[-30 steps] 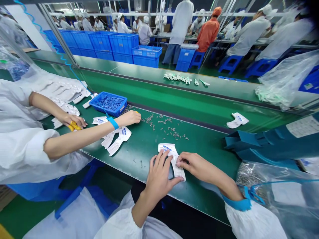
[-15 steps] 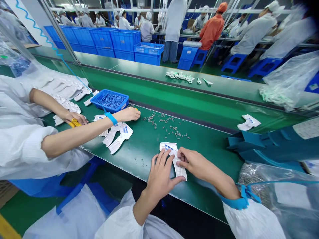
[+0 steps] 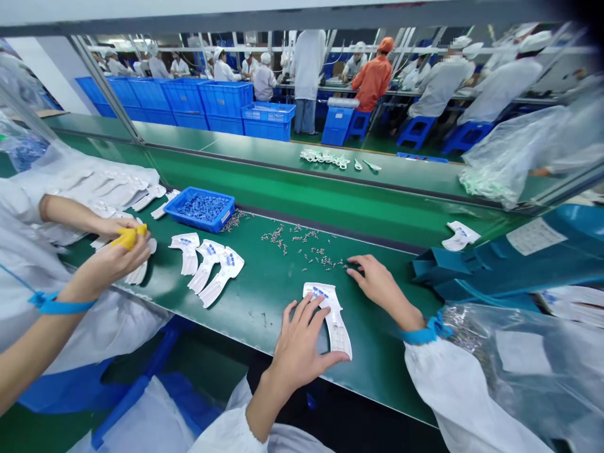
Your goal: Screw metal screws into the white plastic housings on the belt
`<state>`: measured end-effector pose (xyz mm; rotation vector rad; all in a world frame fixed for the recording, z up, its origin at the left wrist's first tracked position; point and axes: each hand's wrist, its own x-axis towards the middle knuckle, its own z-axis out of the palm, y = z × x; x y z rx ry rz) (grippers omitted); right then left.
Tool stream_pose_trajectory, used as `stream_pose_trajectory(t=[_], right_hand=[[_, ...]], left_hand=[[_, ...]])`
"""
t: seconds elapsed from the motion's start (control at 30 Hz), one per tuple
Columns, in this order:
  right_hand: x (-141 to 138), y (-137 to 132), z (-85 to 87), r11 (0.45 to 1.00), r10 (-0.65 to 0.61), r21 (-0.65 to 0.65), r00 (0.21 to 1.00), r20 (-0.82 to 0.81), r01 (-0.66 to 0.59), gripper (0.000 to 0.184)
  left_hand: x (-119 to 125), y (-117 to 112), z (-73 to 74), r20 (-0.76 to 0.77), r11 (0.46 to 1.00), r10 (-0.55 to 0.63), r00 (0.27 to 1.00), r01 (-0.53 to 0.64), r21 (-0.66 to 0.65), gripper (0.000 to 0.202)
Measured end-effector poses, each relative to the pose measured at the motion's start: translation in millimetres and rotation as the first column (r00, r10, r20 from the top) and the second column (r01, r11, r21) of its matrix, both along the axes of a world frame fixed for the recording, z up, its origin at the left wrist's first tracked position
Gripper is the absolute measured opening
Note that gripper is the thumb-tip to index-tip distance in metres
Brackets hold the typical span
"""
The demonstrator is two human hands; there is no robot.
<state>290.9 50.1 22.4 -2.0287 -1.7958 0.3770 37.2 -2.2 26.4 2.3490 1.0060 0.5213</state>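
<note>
My left hand (image 3: 299,343) lies with fingers spread on a white die-cut card (image 3: 336,327), which has blue print at its top and sits on the green belt (image 3: 268,302). My right hand (image 3: 375,280) is off the card, its fingertips at the edge of a scatter of small metal parts (image 3: 302,245). Nothing shows between its fingers. To the left, a co-worker's hands (image 3: 117,255) hold a yellow object (image 3: 127,238).
A blue plastic tray (image 3: 199,211) of small blue parts stands at the belt's far side. Several white cards (image 3: 207,264) lie left of my hands. A clear plastic bag (image 3: 514,352) and a teal bin (image 3: 476,267) sit at right. Workers and blue crates are beyond.
My right hand has left the card and moved up and right toward the metal parts. The co-worker's arm has pulled back from the parts, and the yellow object is lifted. The view has shifted slightly.
</note>
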Motion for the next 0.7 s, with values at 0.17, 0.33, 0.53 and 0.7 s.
stream_pose_trajectory(t=[0.17, 0.33, 0.53, 0.7], right_hand=[[7, 8, -17.4, 1.0, 0.017, 0.027, 0.999, -0.028, -0.016, 0.018], [5, 4, -24.9, 0.994, 0.053, 0.094, 0.997, -0.063, -0.047, 0.023], [1, 8, -29.8, 0.982, 0.096, 0.17, 0.99, -0.099, -0.079, 0.019], [1, 4, -28.7, 0.965, 0.18, 0.21, 0.977, -0.113, -0.154, 0.026]], left_hand=[[-5, 1, -2.7, 0.132, 0.998, 0.037, 0.991, -0.031, -0.051, 0.056], [0, 4, -6.0, 0.206, 0.992, 0.127, 0.97, -0.124, -0.028, 0.026], [22, 42, 14.7, 0.099, 0.995, 0.058, 0.993, -0.065, 0.074, 0.014], [48, 112, 20.8, -0.055, 0.99, -0.038, 0.998, 0.045, 0.132, 0.01]])
